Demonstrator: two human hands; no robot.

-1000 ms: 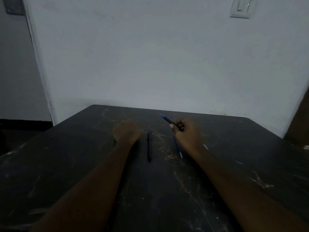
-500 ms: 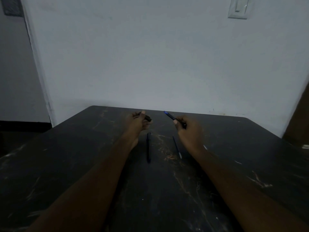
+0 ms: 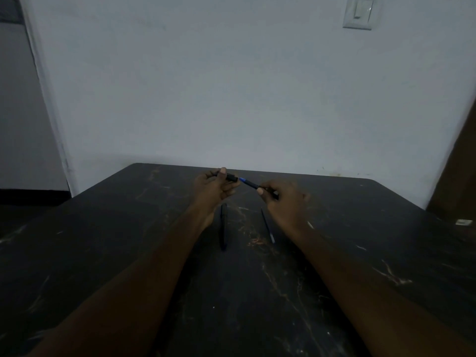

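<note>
Cap (image 3: 230, 178) newly at pen (image 3: 251, 185) tip, left fingers (image 3: 222, 174) pinching cap, right fingers (image 3: 260, 191) pen; contact murky

No readable text — none on anything.

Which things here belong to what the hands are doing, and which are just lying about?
In hand: left hand, pinching the dark pen piece; right hand, pinching the blue-tipped pen.
Lying about: dark pen and thin rod on the table, untouched; white scrap at the right edge; wall switch.
</note>
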